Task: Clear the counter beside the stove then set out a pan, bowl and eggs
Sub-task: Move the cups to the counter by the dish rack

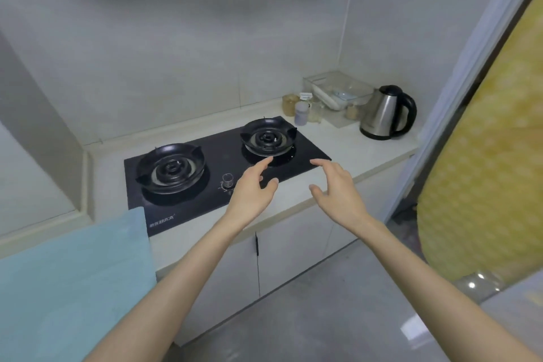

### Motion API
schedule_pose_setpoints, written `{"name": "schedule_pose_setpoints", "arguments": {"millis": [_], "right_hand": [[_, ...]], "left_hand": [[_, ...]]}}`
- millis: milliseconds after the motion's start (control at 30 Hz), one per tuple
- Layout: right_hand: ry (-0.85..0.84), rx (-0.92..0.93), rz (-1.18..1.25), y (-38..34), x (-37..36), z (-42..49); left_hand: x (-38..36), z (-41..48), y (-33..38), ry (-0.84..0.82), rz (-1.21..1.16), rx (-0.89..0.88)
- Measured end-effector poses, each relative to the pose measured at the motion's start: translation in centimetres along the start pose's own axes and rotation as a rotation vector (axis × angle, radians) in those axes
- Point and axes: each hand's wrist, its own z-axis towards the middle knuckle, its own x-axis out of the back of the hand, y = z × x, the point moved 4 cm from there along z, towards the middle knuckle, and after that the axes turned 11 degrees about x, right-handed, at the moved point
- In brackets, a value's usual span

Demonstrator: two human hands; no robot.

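The left hand (249, 188) and right hand (338, 189) reach out empty, fingers spread, over the stove (217, 153). Beyond the right hand, a kettle (388, 112), clear box (338, 88) and jars (295, 109) crowd the table (352, 150). Lifting the kettle by its handle looks the soundest start. No pan, bowl or eggs are in view.

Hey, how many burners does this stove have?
2. The left burner sits at the front left of the black stove; the right burner sits farther back, just beyond the left hand. None looks hidden.
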Motion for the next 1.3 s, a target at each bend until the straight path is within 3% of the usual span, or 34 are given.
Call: {"name": "schedule_pose_setpoints", "arguments": {"millis": [400,667,1133,1300], "right_hand": [[0.011,-0.025,0.019,14.8,2.3,11.5],[-0.104,-0.034,0.232,25.3,4.4,21.4],[-0.2,-0.454,0.874,38.8,-0.5,36.6],[-0.298,-0.551,0.968,42.3,-4.1,41.6]], "left_hand": [[-9.5,15.7,4.5,-0.011,-0.003,-0.037],[-14.6,27.0,8.3,0.062,-0.02,0.058],[-18.0,45.2,6.5,0.085,0.072,0.161],[-19.8,53.1,5.5,0.055,0.116,0.171]]}}
